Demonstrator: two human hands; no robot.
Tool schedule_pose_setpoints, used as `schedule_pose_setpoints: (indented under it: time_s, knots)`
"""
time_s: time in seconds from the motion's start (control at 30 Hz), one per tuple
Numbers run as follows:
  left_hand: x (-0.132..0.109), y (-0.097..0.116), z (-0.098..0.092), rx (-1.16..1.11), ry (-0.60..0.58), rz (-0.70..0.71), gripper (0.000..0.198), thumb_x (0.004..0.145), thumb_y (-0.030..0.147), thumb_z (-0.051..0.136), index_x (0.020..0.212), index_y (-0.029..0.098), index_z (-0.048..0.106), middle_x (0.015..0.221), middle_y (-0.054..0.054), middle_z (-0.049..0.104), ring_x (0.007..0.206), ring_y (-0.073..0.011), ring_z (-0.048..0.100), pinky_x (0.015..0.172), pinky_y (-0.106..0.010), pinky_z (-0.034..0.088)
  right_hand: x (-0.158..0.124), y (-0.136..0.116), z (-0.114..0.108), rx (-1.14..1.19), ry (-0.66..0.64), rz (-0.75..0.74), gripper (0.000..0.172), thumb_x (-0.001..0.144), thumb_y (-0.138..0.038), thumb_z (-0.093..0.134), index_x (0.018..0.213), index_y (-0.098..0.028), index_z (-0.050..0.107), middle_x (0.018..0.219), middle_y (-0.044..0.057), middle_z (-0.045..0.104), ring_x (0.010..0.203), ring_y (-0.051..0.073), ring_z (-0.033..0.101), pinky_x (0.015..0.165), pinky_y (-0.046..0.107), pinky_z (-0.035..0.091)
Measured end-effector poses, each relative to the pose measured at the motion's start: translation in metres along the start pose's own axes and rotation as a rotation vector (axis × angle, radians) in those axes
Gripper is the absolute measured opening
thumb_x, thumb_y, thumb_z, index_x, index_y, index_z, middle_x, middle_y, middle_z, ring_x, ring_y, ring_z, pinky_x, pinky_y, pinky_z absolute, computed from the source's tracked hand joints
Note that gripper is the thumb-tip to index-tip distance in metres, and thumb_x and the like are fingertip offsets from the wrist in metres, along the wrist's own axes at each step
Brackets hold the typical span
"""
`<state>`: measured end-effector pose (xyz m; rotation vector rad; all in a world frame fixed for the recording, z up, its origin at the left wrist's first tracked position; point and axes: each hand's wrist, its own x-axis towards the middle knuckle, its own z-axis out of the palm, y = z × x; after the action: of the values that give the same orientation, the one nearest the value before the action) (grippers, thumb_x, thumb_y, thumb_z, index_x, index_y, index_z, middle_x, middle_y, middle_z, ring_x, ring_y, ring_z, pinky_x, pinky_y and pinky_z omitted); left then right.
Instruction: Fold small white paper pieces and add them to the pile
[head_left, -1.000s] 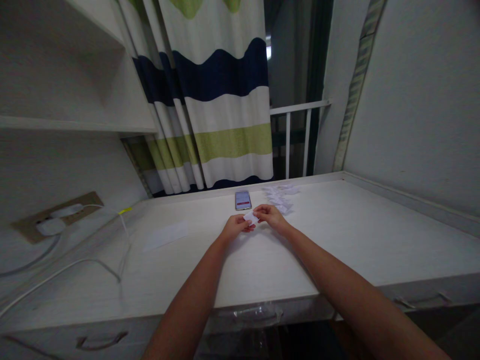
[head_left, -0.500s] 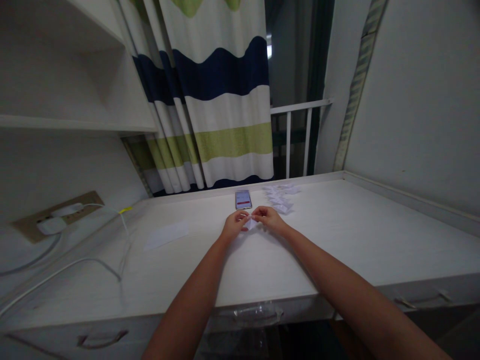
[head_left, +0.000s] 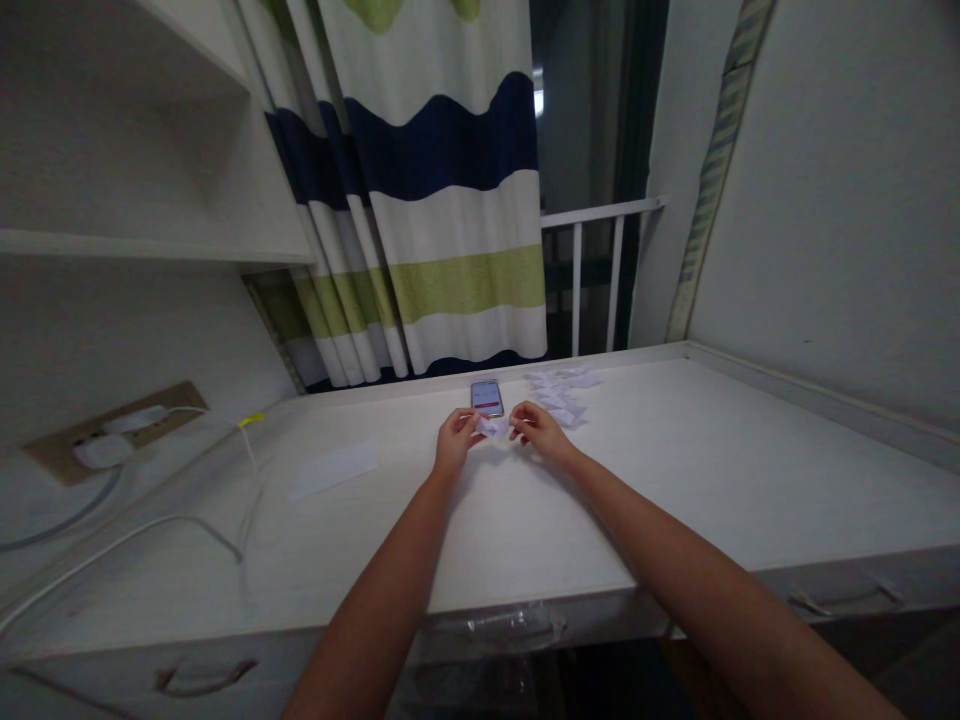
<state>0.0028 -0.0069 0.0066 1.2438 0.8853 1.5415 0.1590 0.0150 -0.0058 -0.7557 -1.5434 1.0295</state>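
A small piece of white paper [head_left: 493, 427] is pinched between my left hand [head_left: 454, 441] and my right hand [head_left: 538, 432], just above the white desk [head_left: 675, 470]. Both hands have their fingers closed on it, left on its left end, right on its right end. Directly beyond the hands lies a phone [head_left: 487, 397] with a lit screen. A pile of several small folded white papers [head_left: 559, 393] sits on the desk just behind my right hand.
A flat white paper strip [head_left: 332, 468] lies on the desk to the left. White cables [head_left: 142, 520] run from a wall socket with a charger [head_left: 105, 440]. Striped curtain [head_left: 435, 200] and a white railing [head_left: 600, 260] stand behind; drawers with handles are below the desk edge.
Both hands have shifted slightly away from me toward the phone, and the paper between them looks smaller and more folded up than a second ago.
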Motion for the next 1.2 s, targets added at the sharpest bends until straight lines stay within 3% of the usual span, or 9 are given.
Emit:
schedule_pose_setpoints:
  time_s: [0.33, 0.7, 0.87, 1.03, 1.2]
  knots:
    - [0.0003, 0.0, 0.0003, -0.125, 0.072, -0.033, 0.03, 0.061, 0.037, 0.064, 0.078, 0.017, 0.049, 0.072, -0.001, 0.06, 0.068, -0.0125, 0.059, 0.068, -0.034, 0.05, 0.0011, 0.0028, 0.0002, 0.237, 0.004, 0.063, 0.029, 0.067, -0.04, 0.057, 0.075, -0.02, 0.038, 0.062, -0.006, 0.052, 0.061, 0.014, 0.063, 0.053, 0.025, 0.05]
    - [0.0022, -0.001, 0.0025, -0.291, 0.061, -0.049, 0.026, 0.063, 0.029, 0.064, 0.077, 0.018, 0.045, 0.068, 0.003, 0.059, 0.063, -0.0083, 0.059, 0.073, -0.028, 0.048, 0.0008, 0.0016, 0.0004, 0.325, 0.037, 0.084, 0.027, 0.07, -0.038, 0.057, 0.076, -0.021, 0.036, 0.062, -0.005, 0.055, 0.07, 0.016, 0.065, 0.069, 0.032, 0.051]
    - [0.0034, -0.0025, 0.0016, -0.268, 0.062, -0.058, 0.026, 0.063, 0.028, 0.065, 0.077, 0.017, 0.046, 0.069, 0.002, 0.06, 0.064, -0.0092, 0.06, 0.074, -0.03, 0.048, 0.0004, -0.0013, 0.0002, 0.195, 0.039, -0.011, 0.025, 0.07, -0.038, 0.054, 0.083, -0.022, 0.04, 0.066, -0.005, 0.053, 0.062, 0.013, 0.063, 0.062, 0.029, 0.051]
    - [0.0019, -0.0017, 0.0041, -0.234, 0.044, -0.062, 0.027, 0.061, 0.03, 0.065, 0.075, 0.016, 0.046, 0.069, 0.0, 0.062, 0.063, -0.0099, 0.06, 0.073, -0.03, 0.048, -0.0023, -0.0039, 0.0015, -0.146, 0.03, -0.186, 0.019, 0.068, -0.033, 0.056, 0.078, -0.018, 0.051, 0.078, 0.0, 0.052, 0.058, 0.009, 0.057, 0.055, 0.025, 0.049]
    - [-0.0007, -0.001, 0.0064, -0.209, 0.007, -0.061, 0.028, 0.062, 0.031, 0.065, 0.076, 0.016, 0.047, 0.073, -0.001, 0.063, 0.065, -0.0107, 0.061, 0.073, -0.031, 0.048, -0.0034, -0.0011, -0.0007, -0.393, 0.033, -0.33, 0.017, 0.066, -0.028, 0.061, 0.08, -0.017, 0.06, 0.084, 0.004, 0.053, 0.066, 0.011, 0.055, 0.061, 0.026, 0.048]
